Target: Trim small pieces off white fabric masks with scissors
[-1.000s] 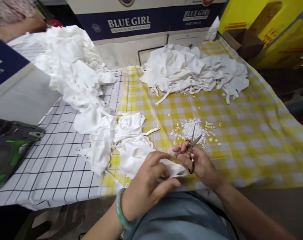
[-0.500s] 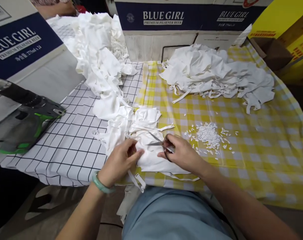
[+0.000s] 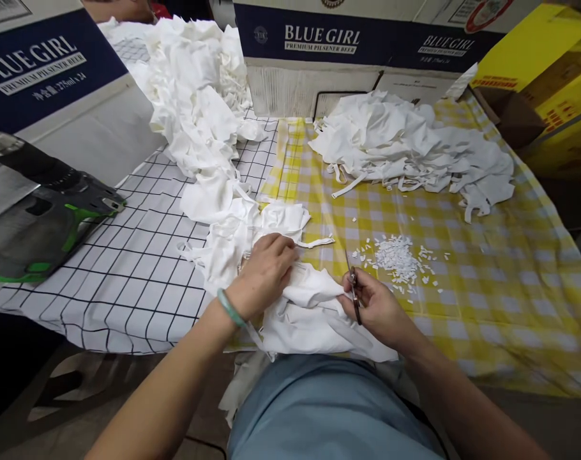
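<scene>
My left hand [image 3: 265, 268], with a green bangle at the wrist, lies curled on a crumpled white cloth piece [image 3: 309, 313] at the table's near edge, gripping its upper fold. My right hand [image 3: 374, 306] is closed round small scissors [image 3: 352, 284], blades pointing away from me, and it also touches the cloth's right side. A little heap of tiny white cut bits [image 3: 396, 257] lies just beyond the scissors on the yellow check tablecloth [image 3: 463, 281].
A long pile of white cloth [image 3: 199, 121] runs from the far left down to my hands. Another white pile [image 3: 410, 147] sits at the far right. Blue Girl cardboard boxes [image 3: 329, 45] stand behind. A green and black power drill [image 3: 41, 211] lies at left on the black grid cloth [image 3: 128, 281].
My left hand moved up and right onto the cloth's fold. My right hand swung the scissors from pointing left to pointing away. The cloth bunched up between the hands.
</scene>
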`<state>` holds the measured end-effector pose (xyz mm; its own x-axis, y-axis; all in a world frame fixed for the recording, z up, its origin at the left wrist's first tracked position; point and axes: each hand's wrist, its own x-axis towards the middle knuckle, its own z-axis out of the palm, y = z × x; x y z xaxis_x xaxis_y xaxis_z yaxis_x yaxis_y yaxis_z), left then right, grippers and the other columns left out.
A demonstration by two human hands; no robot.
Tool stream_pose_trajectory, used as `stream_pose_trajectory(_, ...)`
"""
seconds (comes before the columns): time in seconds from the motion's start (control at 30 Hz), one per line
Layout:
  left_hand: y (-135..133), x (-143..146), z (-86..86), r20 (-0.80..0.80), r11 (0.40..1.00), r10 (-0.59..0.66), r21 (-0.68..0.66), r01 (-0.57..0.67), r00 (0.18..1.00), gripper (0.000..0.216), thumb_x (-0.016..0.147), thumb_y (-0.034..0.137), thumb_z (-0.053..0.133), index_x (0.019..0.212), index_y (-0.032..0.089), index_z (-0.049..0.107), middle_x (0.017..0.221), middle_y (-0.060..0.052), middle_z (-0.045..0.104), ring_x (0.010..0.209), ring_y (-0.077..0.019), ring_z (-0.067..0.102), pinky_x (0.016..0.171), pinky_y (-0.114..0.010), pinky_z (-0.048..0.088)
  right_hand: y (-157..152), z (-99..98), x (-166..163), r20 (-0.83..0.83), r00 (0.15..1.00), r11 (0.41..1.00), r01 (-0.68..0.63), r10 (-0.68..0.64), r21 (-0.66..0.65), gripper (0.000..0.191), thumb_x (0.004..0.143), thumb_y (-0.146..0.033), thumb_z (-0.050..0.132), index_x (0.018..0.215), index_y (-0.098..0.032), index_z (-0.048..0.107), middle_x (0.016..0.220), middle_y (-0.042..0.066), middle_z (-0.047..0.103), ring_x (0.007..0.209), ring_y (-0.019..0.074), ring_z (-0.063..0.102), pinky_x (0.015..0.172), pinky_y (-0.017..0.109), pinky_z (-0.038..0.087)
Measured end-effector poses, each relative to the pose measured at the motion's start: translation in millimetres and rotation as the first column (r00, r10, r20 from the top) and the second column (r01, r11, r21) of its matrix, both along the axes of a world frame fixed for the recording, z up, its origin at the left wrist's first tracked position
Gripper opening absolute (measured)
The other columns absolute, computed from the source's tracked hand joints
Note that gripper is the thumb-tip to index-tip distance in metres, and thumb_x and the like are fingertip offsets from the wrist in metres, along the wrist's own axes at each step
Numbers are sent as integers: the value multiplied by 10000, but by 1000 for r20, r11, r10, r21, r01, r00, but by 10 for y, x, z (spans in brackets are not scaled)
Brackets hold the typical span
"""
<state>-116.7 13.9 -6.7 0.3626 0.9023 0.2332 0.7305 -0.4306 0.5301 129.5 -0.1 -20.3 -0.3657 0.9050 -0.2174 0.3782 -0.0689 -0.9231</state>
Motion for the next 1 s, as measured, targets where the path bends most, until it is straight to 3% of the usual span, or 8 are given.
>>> stream_pose_trajectory(0.2, 24, 176, 239, 223, 990, 130, 26, -139, 966, 136, 899, 116, 445, 854, 176, 558, 815, -46, 592, 734, -162, 546, 682, -282, 452, 68, 125, -335, -80, 981, 955, 190, -176, 226, 374, 725, -365, 796, 925, -244, 504, 1061, 49, 624, 1009, 222, 589, 941, 386, 457)
stream_pose_trajectory(0.33, -133, 100, 556, 386, 954, 260, -247, -172, 885, 145, 869, 173, 503, 726, 192, 508, 628, 30, 462, 569, -115, 412, 536, -246, 344, 217, 147, -575, -265, 964, 999, 41, -32, 27, 244, 745, -326, 744, 864, -211, 564, 892, 20, 636, 848, 177, 610, 804, 312, 505)
stream_pose_trajectory(0.43, -263, -46, 680, 423, 882, 281, -468, -57, 862, 186, 872, 256, 545, 699, 193, 516, 621, 29, 428, 567, -116, 390, 502, -242, 316, 350, 175, -600, -352, 927, 988, 153, -131, 36, 202, 727, -293, 712, 831, -207, 562, 834, 4, 597, 796, 152, 581, 769, 283, 495)
stream_pose_trajectory(0.53, -356, -94, 606, 548, 732, 288, -655, 188, 785, 259, 910, 383, 526, 801, 180, 647, 745, -39, 595, 684, -163, 526, 614, -277, 430, 436, 279, -578, -381, 906, 966, 239, -184, 100, 172, 729, -273, 693, 796, -221, 544, 796, -6, 570, 765, 146, 554, 724, 275, 486)
stream_pose_trajectory(0.63, -375, 35, 413, 721, 463, 469, -693, 553, 510, 381, 930, 434, 464, 1035, 162, 709, 966, -127, 686, 828, -218, 633, 794, -369, 507, 459, 383, -593, -439, 884, 968, 227, -159, 105, 158, 719, -250, 688, 784, -226, 546, 787, -13, 565, 771, 147, 556, 733, 280, 487)
stream_pose_trajectory(0.7, -356, 158, 314, 725, 361, 613, -611, 705, 315, 385, 912, 418, 501, 1100, 151, 704, 986, -135, 680, 835, -212, 653, 833, -391, 520, 463, 411, -610, -486, 862, 973, 212, -143, 89, 157, 705, -219, 692, 783, -224, 556, 784, -20, 564, 767, 141, 558, 737, 274, 482)
stream_pose_trajectory(0.83, -311, 275, 295, 705, 410, 680, -593, 693, 201, 211, 817, 325, 704, 906, 135, 723, 723, -37, 563, 601, -101, 526, 617, -254, 479, 493, 376, -587, -514, 848, 982, 182, -129, 53, 172, 714, -221, 718, 777, -223, 558, 767, -26, 560, 754, 134, 552, 718, 262, 472)
stream_pose_trajectory(1.0, -316, 180, 426, 705, 552, 532, -709, 440, 469, 252, 851, 376, 689, 882, 127, 717, 622, 23, 439, 530, -59, 336, 487, -195, 255, 521, 299, -527, -532, 826, 982, 168, -185, -80, 213, 665, -223, 764, 788, -211, 590, 757, -39, 569, 709, 107, 528, 665, 224, 452)
